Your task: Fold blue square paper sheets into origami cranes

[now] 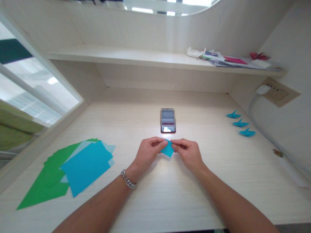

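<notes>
Both hands meet at the middle of the desk over a small folded piece of blue paper [167, 150]. My left hand [148, 151], with a metal bracelet on its wrist, pinches the paper's left side between thumb and fingers. My right hand [187, 152] pinches its upper right edge. The paper is held just above the desk surface, its lower corner pointing down. A phone [168, 128] lies flat just beyond the hands, its screen lit.
A stack of blue sheets [86, 166] lies on green sheets [46, 187] at the left. Three folded blue paper figures [240, 123] sit in a row at the right. A shelf [121, 55] holds papers [225, 60]. A wall socket [277, 94] with a cable is at the right.
</notes>
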The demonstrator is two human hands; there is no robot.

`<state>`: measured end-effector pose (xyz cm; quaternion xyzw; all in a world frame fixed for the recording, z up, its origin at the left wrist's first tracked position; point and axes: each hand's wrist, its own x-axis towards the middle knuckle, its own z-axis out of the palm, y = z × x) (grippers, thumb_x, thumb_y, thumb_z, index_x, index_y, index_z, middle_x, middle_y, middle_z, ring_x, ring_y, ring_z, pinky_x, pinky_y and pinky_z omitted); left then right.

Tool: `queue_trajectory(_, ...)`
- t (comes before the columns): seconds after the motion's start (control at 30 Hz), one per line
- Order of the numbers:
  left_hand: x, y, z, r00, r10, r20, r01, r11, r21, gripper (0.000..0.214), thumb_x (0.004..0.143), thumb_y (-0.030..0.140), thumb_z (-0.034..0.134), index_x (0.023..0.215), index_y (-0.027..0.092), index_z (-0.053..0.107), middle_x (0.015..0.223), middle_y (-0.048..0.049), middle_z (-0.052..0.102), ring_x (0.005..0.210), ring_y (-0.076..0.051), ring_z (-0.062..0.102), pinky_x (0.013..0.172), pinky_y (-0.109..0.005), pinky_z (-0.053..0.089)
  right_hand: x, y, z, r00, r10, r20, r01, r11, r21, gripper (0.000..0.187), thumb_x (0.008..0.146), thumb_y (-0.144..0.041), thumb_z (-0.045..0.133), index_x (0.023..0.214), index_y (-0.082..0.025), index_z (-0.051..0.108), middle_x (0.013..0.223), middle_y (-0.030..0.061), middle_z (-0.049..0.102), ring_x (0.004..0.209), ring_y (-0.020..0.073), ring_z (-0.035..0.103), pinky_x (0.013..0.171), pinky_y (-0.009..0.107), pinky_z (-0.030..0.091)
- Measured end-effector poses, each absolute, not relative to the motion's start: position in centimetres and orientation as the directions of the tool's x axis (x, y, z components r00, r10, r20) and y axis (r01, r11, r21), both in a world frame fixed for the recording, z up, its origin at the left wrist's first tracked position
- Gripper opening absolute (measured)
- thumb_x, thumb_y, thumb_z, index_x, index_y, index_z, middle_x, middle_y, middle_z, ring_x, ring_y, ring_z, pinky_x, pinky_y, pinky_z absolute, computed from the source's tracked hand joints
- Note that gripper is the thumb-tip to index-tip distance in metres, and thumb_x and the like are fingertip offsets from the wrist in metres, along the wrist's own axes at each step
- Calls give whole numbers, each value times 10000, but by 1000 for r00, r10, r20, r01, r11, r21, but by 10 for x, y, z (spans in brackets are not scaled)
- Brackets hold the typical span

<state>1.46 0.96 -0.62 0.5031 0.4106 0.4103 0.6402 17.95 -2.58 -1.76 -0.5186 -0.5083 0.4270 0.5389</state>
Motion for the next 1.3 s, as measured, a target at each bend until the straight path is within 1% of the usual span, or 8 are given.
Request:
queue_trajectory(0.3, 13, 9, -6, 317, 944, -89, -98, 126, 987, 151, 693, 270, 728, 779, 146, 723, 737, -51, 697, 661, -153, 615, 621, -256, 507, 178, -27, -17, 103, 989, 105, 58, 99, -993, 167, 710, -239, 694, 866, -211, 749, 844, 49, 735, 790, 216, 666, 744, 354, 525)
queue_trajectory(0.5, 15, 8, -8, 313, 943, -112, -129, 159, 979, 165, 703, 304, 720, 764, 152, 704, 706, -27, 665, 639, -138, 592, 593, -240, 501, 177, -26, -18, 109, 992, 66, 11, 65, -998, 180, 696, -253, 701, 863, -207, 746, 837, 51, 737, 784, 217, 669, 749, 369, 532)
queue_trajectory(0.6, 16, 8, -7, 305, 941, -149, -168, 207, 964, 201, 717, 357, 703, 759, 161, 689, 691, -9, 650, 626, -135, 590, 600, -255, 516, 177, -25, -19, 109, 993, 42, -30, 46, -999, 177, 684, -259, 709, 849, -202, 743, 826, 49, 737, 771, 214, 670, 736, 370, 539)
queue_trajectory(0.7, 16, 8, -4, 328, 929, -169, -195, 242, 951, 251, 748, 405, 666, 791, 159, 691, 744, -30, 678, 678, -158, 622, 663, -298, 543, 179, -24, -17, 134, 991, 28, -33, 33, -999, 195, 673, -279, 717, 846, -193, 740, 814, 52, 735, 751, 212, 668, 707, 364, 544)
queue_trajectory(0.8, 15, 8, -2, 387, 902, -193, -137, 264, 955, 254, 722, 362, 706, 856, 147, 699, 807, -66, 708, 736, -179, 652, 706, -319, 553, 180, -23, -16, 166, 986, 23, -46, 31, -998, 215, 684, -301, 710, 862, -184, 735, 795, 52, 732, 715, 201, 664, 681, 353, 545)
queue_trajectory(1.0, 14, 7, -3, 430, 879, -206, -40, 247, 968, 255, 687, 285, 742, 885, 130, 705, 850, -109, 721, 711, -180, 672, 688, -319, 556, 179, -23, -15, 206, 978, 22, -61, 35, -998, 230, 693, -313, 701, 873, -170, 710, 756, 48, 721, 676, 189, 659, 667, 342, 546)
queue_trajectory(1.17, 14, 4, -5, 518, 828, -215, 82, 203, 976, 225, 671, 292, 743, 810, 118, 711, 685, -90, 710, 608, -185, 666, 599, -292, 530, 179, -24, -15, 247, 968, 53, 19, 50, -999, 279, 698, -327, 698, 928, -170, 690, 791, 57, 717, 718, 195, 656, 671, 328, 528)
queue_trajectory(1.3, 16, 4, -5, 489, 854, -180, 86, 159, 984, 214, 695, 289, 724, 827, 121, 707, 702, -81, 710, 619, -172, 654, 607, -279, 522, 178, -23, -16, 199, 980, 16, -43, 25, -999, 386, 696, -372, 700, 1015, -162, 643, 768, 49, 704, 704, 185, 650, 656, 312, 525)
